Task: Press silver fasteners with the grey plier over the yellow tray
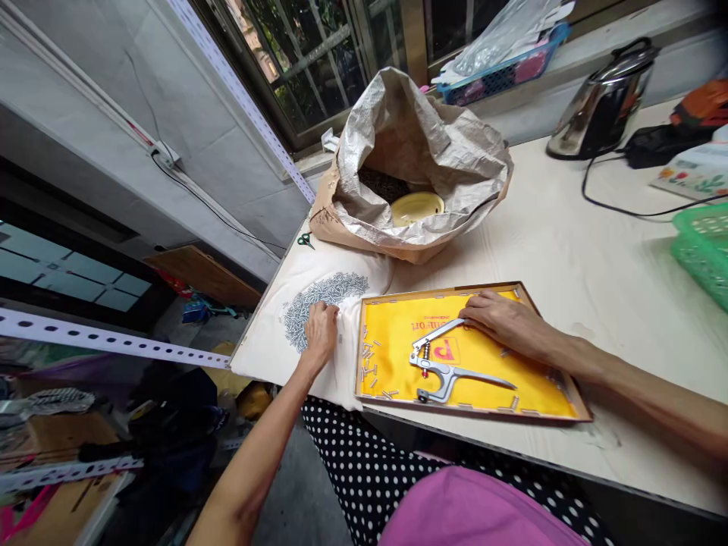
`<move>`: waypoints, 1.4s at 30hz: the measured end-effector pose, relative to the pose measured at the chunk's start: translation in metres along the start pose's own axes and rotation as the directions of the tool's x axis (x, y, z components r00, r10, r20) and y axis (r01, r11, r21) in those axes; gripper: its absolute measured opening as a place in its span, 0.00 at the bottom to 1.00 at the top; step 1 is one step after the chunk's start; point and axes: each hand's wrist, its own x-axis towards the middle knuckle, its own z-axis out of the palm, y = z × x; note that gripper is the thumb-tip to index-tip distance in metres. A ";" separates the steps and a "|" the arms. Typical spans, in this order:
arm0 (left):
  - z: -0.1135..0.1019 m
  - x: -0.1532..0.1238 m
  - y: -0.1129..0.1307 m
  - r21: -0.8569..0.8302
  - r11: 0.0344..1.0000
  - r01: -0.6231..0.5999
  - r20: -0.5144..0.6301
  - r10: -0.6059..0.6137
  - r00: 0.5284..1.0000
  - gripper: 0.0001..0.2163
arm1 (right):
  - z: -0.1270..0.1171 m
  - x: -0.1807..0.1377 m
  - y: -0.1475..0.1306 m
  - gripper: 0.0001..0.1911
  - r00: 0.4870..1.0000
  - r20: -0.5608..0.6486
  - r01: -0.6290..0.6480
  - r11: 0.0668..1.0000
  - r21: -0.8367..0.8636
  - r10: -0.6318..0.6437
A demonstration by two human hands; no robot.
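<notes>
My left hand rests palm down on a pile of small metal pieces spread on a white cloth; its fingers are curled into the pile, and what they hold is hidden. My right hand lies on the yellow-lined wooden tray, fingers laid over the upper handle of a pair of silver hand pliers. Several loose metal pieces sit along the tray's left edge.
A big open paper sack with a yellow dish inside stands behind the tray. Small scissors lie at the table's left edge. A steel kettle with a cord and a green basket are at the right.
</notes>
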 end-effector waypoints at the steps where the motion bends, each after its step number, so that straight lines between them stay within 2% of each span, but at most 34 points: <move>1: 0.004 0.009 -0.006 0.024 0.999 -0.029 0.036 0.028 0.999 0.14 | 0.002 0.003 -0.002 0.18 1.000 0.012 0.000 1.000 0.004 0.000; 5: 0.016 0.028 -0.019 0.064 0.978 -0.198 0.137 0.188 0.973 0.13 | 0.007 0.007 -0.006 0.17 0.999 0.026 -0.022 1.000 0.004 0.022; 10: 0.011 0.034 -0.027 0.016 0.969 -0.245 0.129 0.241 0.962 0.13 | 0.005 0.009 -0.013 0.16 0.997 0.030 -0.076 0.997 -0.034 0.077; 13: 0.001 0.024 -0.015 -0.184 0.970 -0.159 0.001 0.162 0.987 0.10 | 0.001 0.010 -0.017 0.15 0.995 0.052 -0.078 0.995 -0.066 0.082; 15: -0.007 0.007 0.005 -0.431 0.900 -0.063 -0.009 0.066 0.998 0.09 | -0.003 0.009 -0.020 0.14 0.996 0.059 -0.065 0.993 -0.099 0.071; 17: -0.014 -0.018 0.031 -0.656 0.753 0.046 0.130 0.053 0.990 0.11 | -0.006 0.007 -0.022 0.12 0.997 0.056 -0.053 0.987 -0.154 0.062; 20: -0.017 -0.055 0.070 -0.793 0.568 0.221 0.349 0.128 0.928 0.13 | -0.009 0.003 -0.024 0.12 0.998 0.037 -0.032 0.966 -0.257 0.043; 23: -0.009 -0.078 0.092 -0.784 0.501 0.367 0.475 0.104 0.874 0.16 | -0.008 0.000 -0.025 0.11 1.000 0.018 -0.016 0.944 -0.331 0.023; 26: 0.002 -0.084 0.098 -0.749 0.499 0.436 0.531 0.059 0.845 0.18 | -0.006 -0.002 -0.025 0.09 1.000 0.007 -0.013 0.932 -0.361 0.016; 30: 0.007 -0.078 0.098 -0.704 0.517 0.487 0.593 0.051 0.803 0.19 | -0.007 -0.002 -0.026 0.10 1.000 -0.002 -0.010 0.930 -0.366 0.010; 33: 0.003 -0.072 0.101 -0.687 0.474 0.551 0.642 0.039 0.766 0.19 | -0.011 0.004 -0.024 0.12 1.000 -0.023 -0.022 0.947 -0.319 0.016; 37: -0.001 -0.062 0.105 -0.683 0.416 0.600 0.664 0.012 0.748 0.16 | -0.015 0.019 -0.018 0.12 1.000 -0.025 -0.016 0.965 -0.260 0.009; 42: -0.004 -0.055 0.105 -0.636 0.456 0.622 0.700 0.002 0.715 0.13 | -0.009 0.032 -0.014 0.11 0.999 0.025 -0.027 0.964 -0.264 0.034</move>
